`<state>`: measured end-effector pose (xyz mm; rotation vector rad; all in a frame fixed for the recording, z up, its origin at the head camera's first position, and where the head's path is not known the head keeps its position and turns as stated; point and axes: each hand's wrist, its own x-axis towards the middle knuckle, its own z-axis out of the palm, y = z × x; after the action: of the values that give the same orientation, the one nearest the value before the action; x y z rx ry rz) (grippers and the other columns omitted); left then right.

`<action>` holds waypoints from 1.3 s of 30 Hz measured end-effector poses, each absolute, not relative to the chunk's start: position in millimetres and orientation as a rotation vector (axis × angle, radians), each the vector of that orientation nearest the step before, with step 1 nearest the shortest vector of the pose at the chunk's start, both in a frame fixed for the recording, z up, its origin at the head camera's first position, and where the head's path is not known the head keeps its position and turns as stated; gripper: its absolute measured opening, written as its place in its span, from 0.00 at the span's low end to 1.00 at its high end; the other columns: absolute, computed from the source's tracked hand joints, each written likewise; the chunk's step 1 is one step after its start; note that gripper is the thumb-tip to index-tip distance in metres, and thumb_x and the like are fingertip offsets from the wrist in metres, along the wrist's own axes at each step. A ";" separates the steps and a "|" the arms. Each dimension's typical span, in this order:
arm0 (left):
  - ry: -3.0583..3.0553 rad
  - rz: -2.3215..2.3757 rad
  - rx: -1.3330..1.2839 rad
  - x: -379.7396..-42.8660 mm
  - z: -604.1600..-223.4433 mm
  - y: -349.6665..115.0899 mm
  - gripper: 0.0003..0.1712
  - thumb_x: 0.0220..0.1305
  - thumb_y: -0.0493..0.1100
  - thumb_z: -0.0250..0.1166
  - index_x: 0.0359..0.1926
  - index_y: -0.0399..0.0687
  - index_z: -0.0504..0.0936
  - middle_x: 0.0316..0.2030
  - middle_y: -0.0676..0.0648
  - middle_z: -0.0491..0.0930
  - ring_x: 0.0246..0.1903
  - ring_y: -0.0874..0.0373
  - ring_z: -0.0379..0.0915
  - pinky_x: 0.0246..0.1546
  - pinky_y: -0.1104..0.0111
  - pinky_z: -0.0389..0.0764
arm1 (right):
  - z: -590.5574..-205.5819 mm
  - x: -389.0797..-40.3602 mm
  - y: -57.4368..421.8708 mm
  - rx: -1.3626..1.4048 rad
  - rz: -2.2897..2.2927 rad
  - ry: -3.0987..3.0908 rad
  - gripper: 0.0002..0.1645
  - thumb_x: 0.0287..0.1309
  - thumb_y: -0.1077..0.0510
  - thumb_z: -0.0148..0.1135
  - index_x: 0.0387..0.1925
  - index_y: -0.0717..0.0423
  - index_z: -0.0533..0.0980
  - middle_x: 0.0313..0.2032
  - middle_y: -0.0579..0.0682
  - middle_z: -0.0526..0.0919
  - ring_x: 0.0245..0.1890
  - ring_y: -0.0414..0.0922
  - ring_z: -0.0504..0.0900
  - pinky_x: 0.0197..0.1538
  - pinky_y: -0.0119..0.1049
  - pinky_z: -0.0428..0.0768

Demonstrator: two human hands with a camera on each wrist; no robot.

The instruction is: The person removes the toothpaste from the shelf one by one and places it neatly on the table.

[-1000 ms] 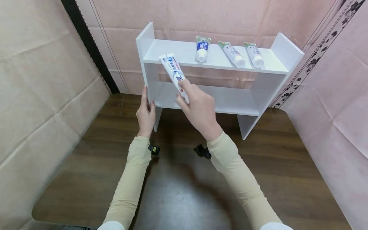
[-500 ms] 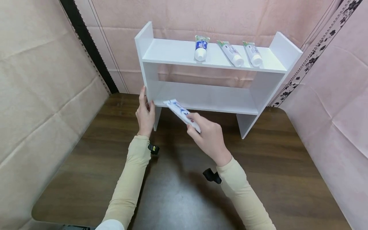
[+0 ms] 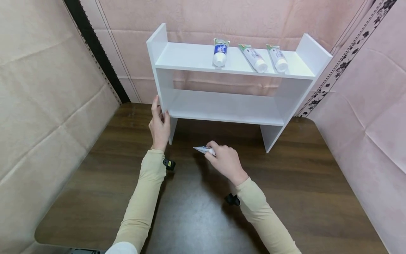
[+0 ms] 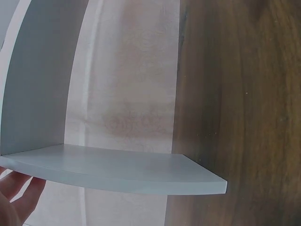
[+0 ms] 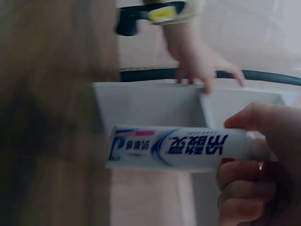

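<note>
My right hand (image 3: 226,160) pinches a white toothpaste tube (image 5: 174,147) near its cap end, low over the table in front of the shelf. Blue lettering shows on its side in the right wrist view; the head view shows it nearly edge-on, its flat end pointing left. With fairly straight fingers, my left hand (image 3: 159,128) rests against the left side panel of the white two-tier shelf (image 3: 222,107). Its fingers (image 4: 29,197) touch the panel's outer face in the left wrist view. Three more toothpaste tubes, a blue-labelled tube (image 3: 220,52), a middle tube (image 3: 253,58) and a right tube (image 3: 277,58), lie on the top tier.
The shelf stands on a dark wooden table (image 3: 311,183), its back towards a pink cloth wall (image 3: 253,19). Light cloth (image 3: 47,88) hangs on the left, and pink cloth (image 3: 374,116) on the right. The shelf's right side panel (image 3: 293,95) slants outward in the head view.
My right hand has brought the toothpaste tube down from before the top tier to just above the table, and the tube has turned edge-on. My left hand stays on the side panel.
</note>
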<state>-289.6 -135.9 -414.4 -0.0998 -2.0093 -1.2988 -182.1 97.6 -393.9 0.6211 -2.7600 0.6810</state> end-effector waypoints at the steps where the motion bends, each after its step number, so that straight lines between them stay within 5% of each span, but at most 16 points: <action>1: -2.008 -1.306 -0.097 -289.6 -414.5 -135.8 0.32 0.73 0.46 0.52 0.73 0.70 0.53 0.62 0.41 0.75 0.52 0.46 0.80 0.43 0.52 0.82 | -399.3 -183.2 96.5 0.613 0.670 -2.780 0.15 0.60 0.57 0.55 0.46 0.55 0.79 0.15 0.45 0.75 0.11 0.38 0.61 0.16 0.29 0.56; 15: -2.000 -1.320 -0.089 -290.9 -414.4 -136.7 0.33 0.72 0.46 0.53 0.73 0.72 0.54 0.62 0.44 0.75 0.52 0.47 0.80 0.46 0.52 0.82 | -427.6 -182.9 70.9 0.639 0.483 -2.943 0.12 0.62 0.54 0.56 0.37 0.59 0.80 0.15 0.48 0.73 0.12 0.40 0.60 0.15 0.30 0.56; 24: -2.007 -1.333 -0.088 -288.7 -414.3 -135.8 0.33 0.73 0.46 0.53 0.73 0.73 0.53 0.63 0.44 0.75 0.54 0.48 0.80 0.48 0.52 0.82 | -446.2 -183.3 44.3 0.586 0.414 -2.989 0.23 0.60 0.55 0.59 0.53 0.64 0.77 0.33 0.60 0.87 0.12 0.42 0.68 0.12 0.33 0.62; 39: -1.997 -1.341 -0.090 -289.1 -414.1 -135.7 0.33 0.72 0.46 0.53 0.73 0.72 0.54 0.63 0.42 0.74 0.54 0.47 0.79 0.49 0.52 0.82 | -467.8 -184.3 32.9 0.615 0.499 -3.086 0.31 0.62 0.53 0.61 0.62 0.67 0.70 0.31 0.55 0.88 0.12 0.39 0.68 0.14 0.31 0.64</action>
<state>-289.1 -135.7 -414.1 -0.0901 -1.9969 -1.3413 -184.3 32.9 -467.8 0.6147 -3.0858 0.4995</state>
